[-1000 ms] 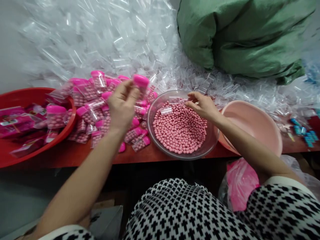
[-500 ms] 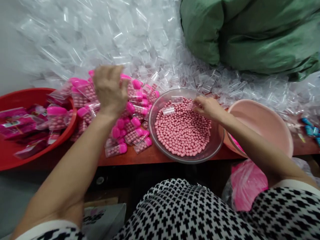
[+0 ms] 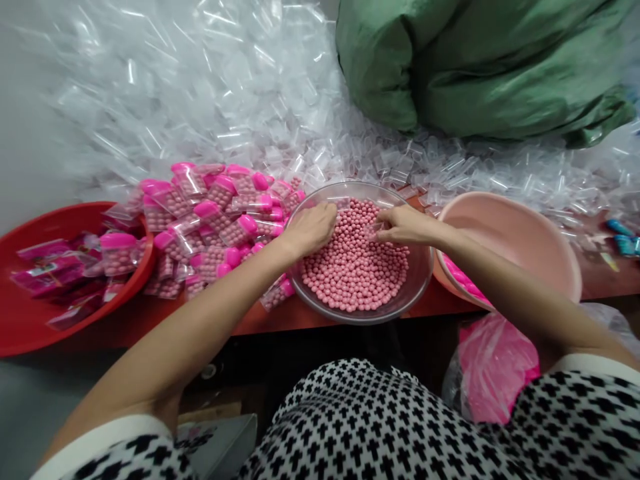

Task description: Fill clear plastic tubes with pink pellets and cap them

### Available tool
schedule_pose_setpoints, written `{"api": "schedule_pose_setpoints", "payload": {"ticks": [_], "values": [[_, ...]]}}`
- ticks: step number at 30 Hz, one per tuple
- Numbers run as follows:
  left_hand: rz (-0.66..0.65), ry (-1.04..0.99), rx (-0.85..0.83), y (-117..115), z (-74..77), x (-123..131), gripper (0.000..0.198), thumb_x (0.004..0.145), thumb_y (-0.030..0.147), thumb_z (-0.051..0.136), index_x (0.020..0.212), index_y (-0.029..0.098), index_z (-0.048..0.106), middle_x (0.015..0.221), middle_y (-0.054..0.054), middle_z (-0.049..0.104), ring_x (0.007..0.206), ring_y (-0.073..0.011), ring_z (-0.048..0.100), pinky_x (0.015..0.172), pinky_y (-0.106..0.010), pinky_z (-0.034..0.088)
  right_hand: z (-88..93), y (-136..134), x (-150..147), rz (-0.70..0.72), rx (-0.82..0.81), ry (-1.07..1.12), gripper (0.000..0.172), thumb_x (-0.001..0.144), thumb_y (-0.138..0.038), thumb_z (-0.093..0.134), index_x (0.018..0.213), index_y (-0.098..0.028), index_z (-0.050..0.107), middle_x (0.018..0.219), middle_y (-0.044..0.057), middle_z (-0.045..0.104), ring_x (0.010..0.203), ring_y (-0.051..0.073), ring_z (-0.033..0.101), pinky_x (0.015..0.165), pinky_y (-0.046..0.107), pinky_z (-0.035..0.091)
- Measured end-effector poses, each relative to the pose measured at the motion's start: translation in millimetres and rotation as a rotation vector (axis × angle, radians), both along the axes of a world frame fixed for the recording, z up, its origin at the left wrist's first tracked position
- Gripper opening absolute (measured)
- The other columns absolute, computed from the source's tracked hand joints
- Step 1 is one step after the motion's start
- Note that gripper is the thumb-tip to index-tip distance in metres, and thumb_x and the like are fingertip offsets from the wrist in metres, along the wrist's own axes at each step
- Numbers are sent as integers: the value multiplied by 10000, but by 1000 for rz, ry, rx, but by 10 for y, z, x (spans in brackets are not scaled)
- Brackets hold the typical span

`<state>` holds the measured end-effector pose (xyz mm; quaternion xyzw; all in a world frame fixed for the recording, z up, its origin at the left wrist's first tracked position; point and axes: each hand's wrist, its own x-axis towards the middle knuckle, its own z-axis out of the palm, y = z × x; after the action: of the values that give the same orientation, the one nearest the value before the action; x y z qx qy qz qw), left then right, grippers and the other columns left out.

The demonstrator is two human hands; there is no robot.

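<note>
A round grey bowl [image 3: 365, 319] holds a heap of pink beads [image 3: 355, 273]. My left hand [image 3: 315, 229] reaches over the bowl's left side with its fingers curled down; what they grip, if anything, is hidden. Opposite it, my right hand [image 3: 405, 225] is closed at the beads, and a clear plastic container [image 3: 372, 231] shows faintly at its fingertips. Another clear container [image 3: 341, 202] lies at the back of the bowl, just beyond my left fingers. To the left of the bowl are piled clear bottles filled with pink beads [image 3: 220, 193], with bright pink caps.
A red basin [image 3: 149, 257] with pink packets and a filled bottle stands at the left. At the right, a peach basin [image 3: 510, 233] sits over pink caps [image 3: 465, 280]. Empty clear containers [image 3: 225, 87] are heaped behind, beside a large green sack [image 3: 480, 67].
My left hand has left the pile of capped bottles and moved right into the bowl, covering the spot where a clear container lay. My right hand stays at the beads, slightly lower.
</note>
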<state>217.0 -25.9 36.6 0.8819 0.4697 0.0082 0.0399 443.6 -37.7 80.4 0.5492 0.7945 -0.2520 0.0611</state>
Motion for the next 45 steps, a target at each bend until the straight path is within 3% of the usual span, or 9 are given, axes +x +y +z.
{"api": "schedule_pose_setpoints", "payload": {"ticks": [5,9,13,18,26,31,35,41,45], "values": [[-143,-270,-8,-14,-68,97,245,926,264,628,1106,111,560,1121,-177,673,1055,-289,656,871,-361,503,-281,134,-38,-354,-415,754,391,687,-316,870,938,-187,599,575,-19,648,463,141,591,453,241,462],[-184,-392,-108,97,-84,136,378,836,303,748,1108,130,552,1064,-144,682,972,-275,673,797,-328,496,-288,181,-72,-356,-505,1025,469,685,-313,891,993,-185,562,648,-18,679,507,122,616,486,220,494],[-14,-547,-122,131,-62,2,457,847,356,719,1222,157,552,929,-70,685,853,-244,674,785,-326,486,-136,257,-102,-251,-96,787,205,959,-348,619,1037,-159,598,838,50,734,653,144,674,632,263,526],[123,-1048,-306,28,-82,-146,526,726,469,806,1110,185,587,1022,-61,688,968,-241,663,872,-343,498,-192,391,-416,181,463,47,243,1011,-245,507,1185,-146,645,1217,150,712,1091,277,661,818,340,473],[351,-1413,-474,-138,-95,-118,596,534,389,943,913,192,528,911,-24,704,897,-198,670,869,-337,514,-413,533,-409,127,360,-96,268,897,-290,620,1106,-142,703,1115,152,725,983,279,671,730,317,429],[525,-1621,-681,-108,-111,-17,640,477,363,968,922,185,544,968,-16,711,894,-164,682,829,-298,557,-434,485,-156,-149,45,542,185,776,-301,714,852,-141,659,793,28,689,724,150,605,671,260,444],[486,-1681,-859,-184,-38,89,640,472,316,975,960,188,579,977,-7,715,829,-148,702,720,-259,595,-445,215,-251,-146,-266,1042,309,768,-432,706,859,-151,616,717,-2,649,630,118,596,631,260,503],[506,-1610,-940,-292,67,121,680,511,285,967,1073,157,607,923,-68,751,794,-197,736,678,-311,638,-208,281,-131,-122,178,495,336,887,-437,661,696,-165,614,663,3,606,664,147,572,608,255,431],[509,-1642,-885,-253,61,130,708,510,260,962,1113,174,600,934,-51,749,794,-176,737,667,-274,632,-227,895,232,-224,422,52,229,913,-214,588,1101,-126,683,1200,171,674,1024,260,640,822,340,488]]}}
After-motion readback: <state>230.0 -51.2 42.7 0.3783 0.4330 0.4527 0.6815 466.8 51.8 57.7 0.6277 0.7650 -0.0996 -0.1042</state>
